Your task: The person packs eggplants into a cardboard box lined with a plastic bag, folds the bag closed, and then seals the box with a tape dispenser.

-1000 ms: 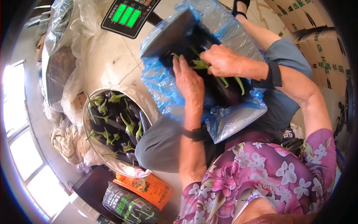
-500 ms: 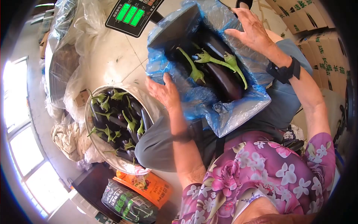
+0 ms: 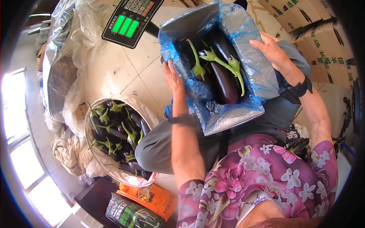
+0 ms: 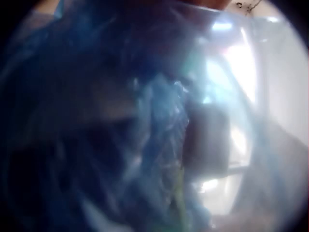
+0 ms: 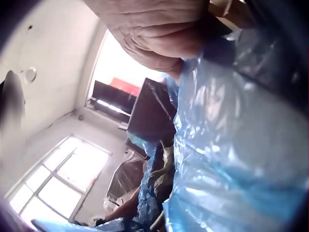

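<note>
Hold the blue-lined box (image 3: pixel 186 22) steady between left hand (image 3: pixel 173 79) and right hand (image 3: pixel 274 52); if their fingers grip, I cannot tell.

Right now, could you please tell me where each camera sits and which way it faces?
Head: on the head, facing forward and down at eggplants in a box lined with blue plastic; left hand, right hand, arms, legs and floral top show.
Left wrist: facing blurred plastic close up; apparently skin at the top edge.
Right wrist: looking along the plastic, with a window beyond; the right hand's palm shows above.
Shared: blue plastic, in all three.
</note>
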